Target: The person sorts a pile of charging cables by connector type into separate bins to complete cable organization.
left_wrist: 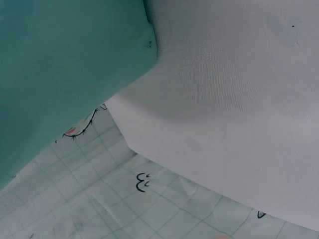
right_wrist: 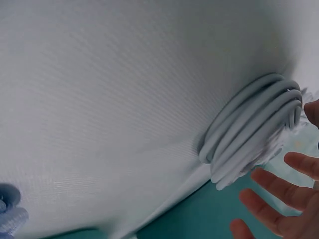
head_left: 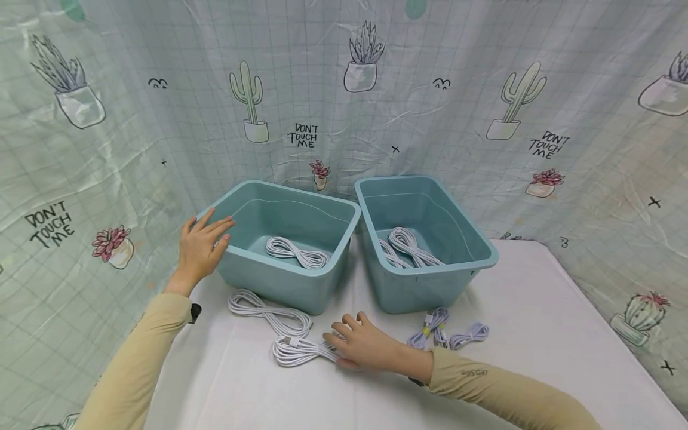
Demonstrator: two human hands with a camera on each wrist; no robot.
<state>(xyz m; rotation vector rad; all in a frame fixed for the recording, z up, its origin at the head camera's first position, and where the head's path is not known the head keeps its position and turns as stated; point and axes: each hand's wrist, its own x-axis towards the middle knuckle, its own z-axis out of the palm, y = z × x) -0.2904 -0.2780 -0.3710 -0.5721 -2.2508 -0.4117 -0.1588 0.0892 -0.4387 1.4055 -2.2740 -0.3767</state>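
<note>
Cable coil, white, is seen in the head view on the white table, in front of the left bin. The right hand is laid over the coil's right end, fingers spread and nearly straight; whether any strand is pinched cannot be told. A second white coil lies just beside the first, against the left bin's front. The left hand is rested flat on that bin's left rim, fingers straight, nothing held. One white coil lies inside the left bin, two inside the right bin. Two small purple cables lie in front of the right bin. A cactus-print curtain hangs behind.

In the left wrist view, only the bin's teal wall, the table's corner and the curtain are shown; the hand is not visible.

In the right wrist view, the coil is seen bunched on the table, with the fingers spread and straight just beside it, not closed on it. A purple cable shows at the left edge.
</note>
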